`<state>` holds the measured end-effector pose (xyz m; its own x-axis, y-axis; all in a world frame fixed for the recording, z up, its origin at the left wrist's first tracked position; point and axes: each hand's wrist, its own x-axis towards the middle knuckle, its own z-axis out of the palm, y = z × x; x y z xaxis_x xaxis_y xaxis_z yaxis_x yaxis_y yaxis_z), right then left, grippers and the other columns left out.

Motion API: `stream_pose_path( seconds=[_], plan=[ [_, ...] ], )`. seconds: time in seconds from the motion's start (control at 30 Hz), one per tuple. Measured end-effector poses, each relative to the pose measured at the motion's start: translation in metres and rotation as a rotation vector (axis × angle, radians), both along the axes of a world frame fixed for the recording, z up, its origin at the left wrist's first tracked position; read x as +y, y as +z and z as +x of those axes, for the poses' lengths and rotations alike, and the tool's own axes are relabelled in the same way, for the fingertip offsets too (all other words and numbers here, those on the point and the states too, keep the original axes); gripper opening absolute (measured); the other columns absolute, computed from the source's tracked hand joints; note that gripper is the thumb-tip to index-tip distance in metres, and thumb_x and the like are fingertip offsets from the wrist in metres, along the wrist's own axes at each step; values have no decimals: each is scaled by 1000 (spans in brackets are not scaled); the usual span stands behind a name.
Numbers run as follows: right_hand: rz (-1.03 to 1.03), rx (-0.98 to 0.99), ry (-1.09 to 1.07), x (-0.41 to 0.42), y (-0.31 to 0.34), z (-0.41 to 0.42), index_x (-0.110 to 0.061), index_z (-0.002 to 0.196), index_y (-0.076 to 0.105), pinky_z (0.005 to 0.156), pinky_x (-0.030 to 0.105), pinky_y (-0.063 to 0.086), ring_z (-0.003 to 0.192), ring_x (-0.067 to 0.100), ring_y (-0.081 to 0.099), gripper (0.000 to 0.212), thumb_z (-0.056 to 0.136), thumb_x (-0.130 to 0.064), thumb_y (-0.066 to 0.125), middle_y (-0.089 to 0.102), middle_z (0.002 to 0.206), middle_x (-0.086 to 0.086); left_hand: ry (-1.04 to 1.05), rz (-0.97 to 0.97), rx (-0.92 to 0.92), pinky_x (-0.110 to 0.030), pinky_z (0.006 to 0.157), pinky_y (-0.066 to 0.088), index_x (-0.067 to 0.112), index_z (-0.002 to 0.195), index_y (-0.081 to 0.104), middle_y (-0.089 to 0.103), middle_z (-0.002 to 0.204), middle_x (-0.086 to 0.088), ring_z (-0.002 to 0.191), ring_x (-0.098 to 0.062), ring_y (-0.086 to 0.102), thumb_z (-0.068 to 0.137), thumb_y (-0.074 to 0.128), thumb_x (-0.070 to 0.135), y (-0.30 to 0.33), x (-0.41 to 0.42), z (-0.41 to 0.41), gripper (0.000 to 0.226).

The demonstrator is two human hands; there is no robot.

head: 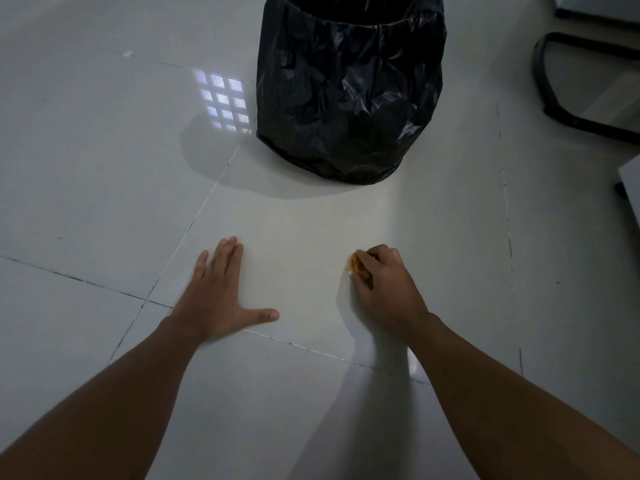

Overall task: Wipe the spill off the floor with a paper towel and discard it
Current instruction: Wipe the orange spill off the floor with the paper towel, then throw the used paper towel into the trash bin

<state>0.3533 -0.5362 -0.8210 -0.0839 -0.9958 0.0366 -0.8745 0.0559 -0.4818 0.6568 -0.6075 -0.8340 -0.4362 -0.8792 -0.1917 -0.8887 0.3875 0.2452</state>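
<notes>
My right hand (384,282) is closed around a crumpled paper towel (356,265), stained orange-yellow, and presses it against the pale tiled floor (304,237). Only the towel's left edge shows past my fingers. My left hand (221,292) lies flat on the floor to the left, fingers spread, holding nothing. A bin lined with a black plastic bag (349,95) stands on the floor straight ahead, beyond both hands. No spill is visible on the tiles between the hands.
A black curved chair or furniture base (554,95) sits at the far right. A pale furniture edge (630,185) juts in at the right border. Dark grout lines cross the tiles; a window reflection glints left of the bin.
</notes>
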Motion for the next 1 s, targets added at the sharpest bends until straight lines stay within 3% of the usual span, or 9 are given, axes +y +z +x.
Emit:
stream_pose_path(
  seconds=[0.27, 0.43, 0.6, 0.8, 0.87, 0.93, 1.0],
  plan=[
    [-36, -82, -26, 0, -3, 7, -12, 112, 71, 80, 24, 41, 99, 14, 48, 21, 96, -19, 59, 56, 101, 0, -5, 14, -34, -47, 126, -7, 6, 159, -3, -13, 169, -9, 155, -18, -19, 50, 21, 108, -1, -1, -1, 151],
    [-46, -85, 34, 8, -1, 11, -11, 99, 70, 75, 27, 47, 88, 12, 49, 15, 94, -20, 59, 56, 93, -1, 9, 29, -21, -46, 126, -8, 11, 160, -2, -17, 169, -8, 154, -18, -23, 52, 20, 107, 0, 4, -4, 146],
    [-9, -124, 80, 20, 2, 9, -13, 85, 70, 69, 26, 45, 78, 11, 51, 11, 87, -22, 64, 57, 83, -3, -9, 53, 38, -43, 126, -7, 13, 161, 7, -9, 170, -4, 155, -14, -16, 58, 33, 101, 8, 17, -16, 138],
    [9, -192, -112, 9, 28, -21, -12, 87, 73, 70, 29, 49, 75, 14, 58, 9, 89, -17, 66, 60, 84, -1, -73, 7, 103, -38, 127, -2, 12, 160, 15, 6, 170, -2, 156, -14, -3, 72, 27, 86, 37, 1, -45, 115],
    [31, -192, -115, 0, 40, -30, -12, 91, 75, 68, 23, 46, 76, 11, 58, 11, 89, -17, 65, 61, 85, -2, -94, -12, 107, -39, 127, 2, 12, 159, 18, 12, 169, -3, 157, -15, 2, 77, 28, 81, 48, -9, -54, 108],
    [5, -195, -131, -10, 56, -36, -13, 94, 77, 66, 17, 43, 76, 9, 58, 13, 88, -16, 66, 63, 85, -3, -113, -30, 117, -38, 127, 4, 10, 158, 22, 18, 168, -5, 157, -17, 7, 84, 37, 72, 63, -18, -64, 98],
    [-27, -207, -146, -22, 74, -38, -11, 95, 77, 68, 22, 48, 76, 13, 60, 14, 87, -14, 66, 66, 87, -1, -140, -61, 125, -37, 126, 5, 9, 158, 23, 19, 168, -6, 156, -18, 10, 91, 47, 61, 81, -28, -78, 88]
  ],
)
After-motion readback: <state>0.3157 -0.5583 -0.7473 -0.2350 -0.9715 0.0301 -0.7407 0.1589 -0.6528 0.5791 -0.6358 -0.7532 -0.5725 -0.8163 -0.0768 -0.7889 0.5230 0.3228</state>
